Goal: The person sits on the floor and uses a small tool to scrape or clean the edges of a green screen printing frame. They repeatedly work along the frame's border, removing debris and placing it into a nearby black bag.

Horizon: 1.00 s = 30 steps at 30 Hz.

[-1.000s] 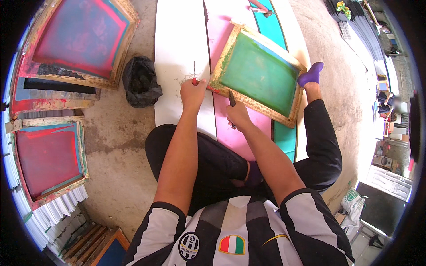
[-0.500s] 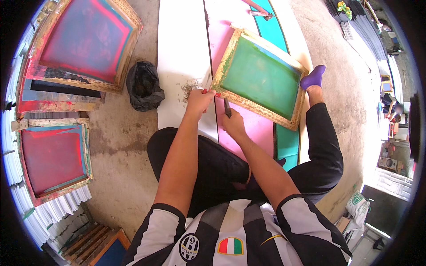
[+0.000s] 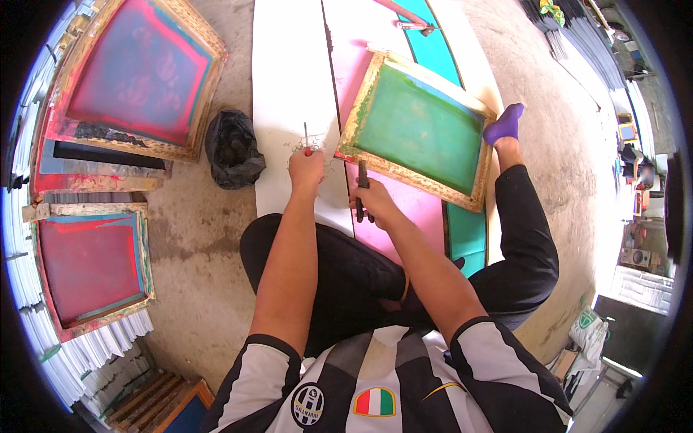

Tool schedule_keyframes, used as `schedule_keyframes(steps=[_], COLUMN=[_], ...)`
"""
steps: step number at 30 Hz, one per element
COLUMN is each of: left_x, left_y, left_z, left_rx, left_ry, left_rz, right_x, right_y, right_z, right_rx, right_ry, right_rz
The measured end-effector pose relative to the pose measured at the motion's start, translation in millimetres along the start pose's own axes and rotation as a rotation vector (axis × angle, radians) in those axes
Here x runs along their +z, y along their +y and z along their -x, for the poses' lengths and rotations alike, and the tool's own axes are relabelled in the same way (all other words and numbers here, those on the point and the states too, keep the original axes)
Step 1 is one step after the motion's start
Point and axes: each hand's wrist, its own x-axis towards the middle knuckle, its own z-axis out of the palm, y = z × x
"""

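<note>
My left hand (image 3: 307,172) is closed around a red-handled screwdriver (image 3: 308,151), its thin shaft pointing away from me. It hovers over or rests by a small heap of thin bent wire bits (image 3: 317,142), perhaps staples, on the white panel. In my right hand (image 3: 374,202) is a pair of dark pliers (image 3: 362,173), jaws pointing away from me. Just beyond the pliers lies a wooden screen-printing frame (image 3: 404,170) with green mesh, tilted to the right. Both tools are apart from the frame. My right foot, in a purple sock, touches the frame's right corner.
White, pink and teal panels (image 3: 293,79) form the work surface. A hammer (image 3: 415,23) lies at its far end. Left of it sits a black plastic bag (image 3: 234,151). Red-stained screen frames (image 3: 148,292) lean along the left side. Stacked sheets (image 3: 581,50) stand at the far right.
My left hand has drawn the screwdriver away from the frame's near left corner, toward the wire bits. My right hand has pulled the pliers slightly back and left.
</note>
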Motion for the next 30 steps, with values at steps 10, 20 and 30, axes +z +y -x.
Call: schedule_keyframes(steps=[10, 20, 30], left_x=[-3, -10, -6], left_y=[-11, -1, 3], left_z=[-18, -6, -2], left_rx=[0.138, 0.163, 0.202], left_ry=[0.203, 0.321, 0.279], left_rz=[-0.197, -0.363, -0.266], right_x=[-25, -16, 7], right_y=[-33, -40, -32], right_z=[1, -3, -7], right_rx=[0.133, 0.150, 0.189], right_ry=[0.011, 0.116, 0.270], right_rz=[0.119, 0.136, 0.429])
